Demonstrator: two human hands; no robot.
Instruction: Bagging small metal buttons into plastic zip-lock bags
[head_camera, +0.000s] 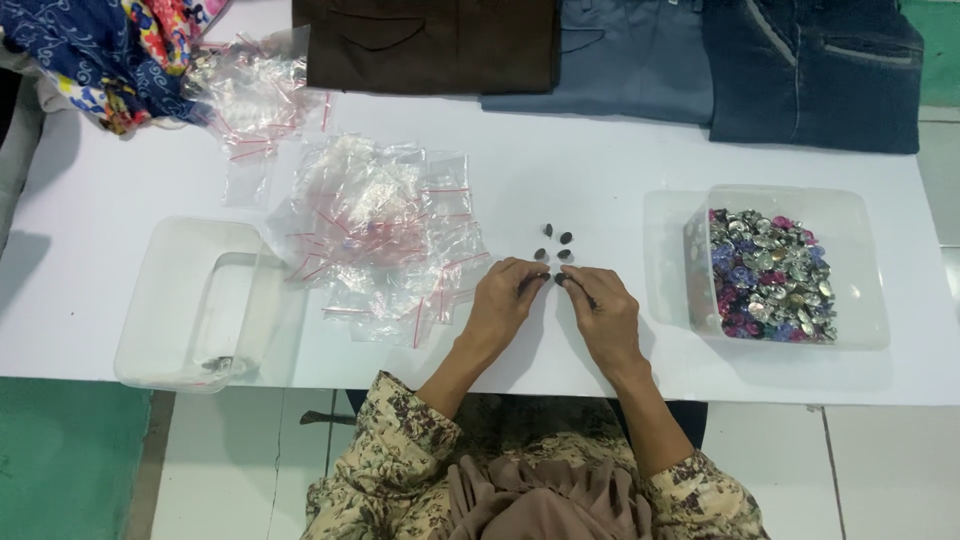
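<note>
My left hand (505, 298) and my right hand (600, 310) rest side by side on the white table (600, 160), fingertips almost meeting. Each pinches a small dark button at its tips. Just beyond the fingers lie several more small dark buttons (556, 240) in a loose cluster. A heap of small clear zip bags with red seal lines (380, 230) lies left of my left hand. To the right of my right hand stands a clear plastic box (860, 260) filled with shiny silver, pink and purple buttons (770, 275).
A clear plastic tub (190, 300) sits at the front left with a few small items in its bottom. Folded brown (430, 45), grey-blue (630, 60) and dark denim (815, 70) trousers line the far edge. Patterned cloth (110, 50) lies at the far left.
</note>
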